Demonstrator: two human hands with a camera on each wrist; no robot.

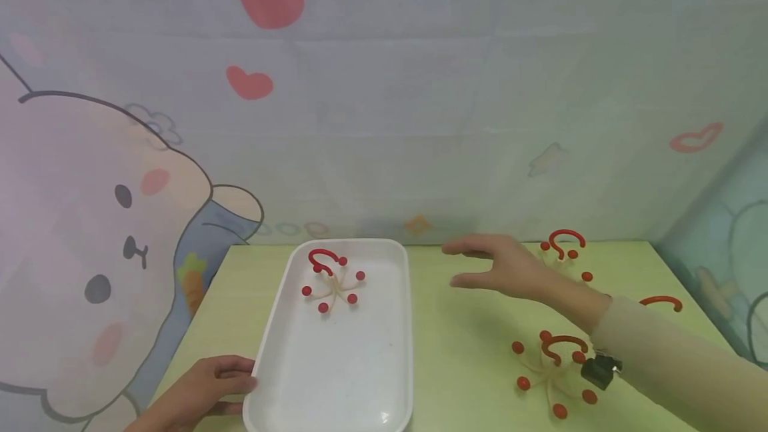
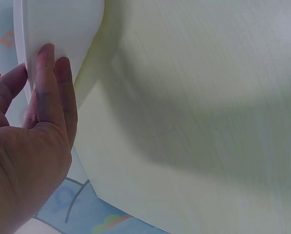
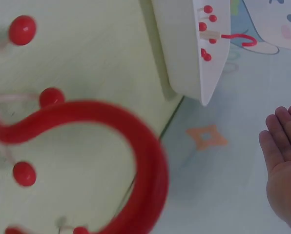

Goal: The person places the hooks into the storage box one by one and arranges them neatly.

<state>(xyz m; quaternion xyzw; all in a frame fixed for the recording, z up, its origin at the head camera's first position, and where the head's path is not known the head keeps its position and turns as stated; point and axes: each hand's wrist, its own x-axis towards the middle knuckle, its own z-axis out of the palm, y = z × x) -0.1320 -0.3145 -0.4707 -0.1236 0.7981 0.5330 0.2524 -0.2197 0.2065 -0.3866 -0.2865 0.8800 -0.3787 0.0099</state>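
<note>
Where a sleeve (image 1: 666, 352) half-hides one rack (image 1: 661, 299), tray (image 1: 345, 365), backdrop (image 1: 396, 105)

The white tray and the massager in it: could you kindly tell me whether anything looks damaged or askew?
Nothing stands out: the white tray seems to sit flat on the table, and the massager inside shows no visible damage.

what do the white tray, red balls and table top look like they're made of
White tray: likely plastic, semi-gloss; rounded corners and a highlight near one corner.
Red balls: shiny, perhaps plastic or painted wood; small bright glints show.
Table top: perhaps laminate or wood, satin; fine grain-like streaks run across it.
</note>
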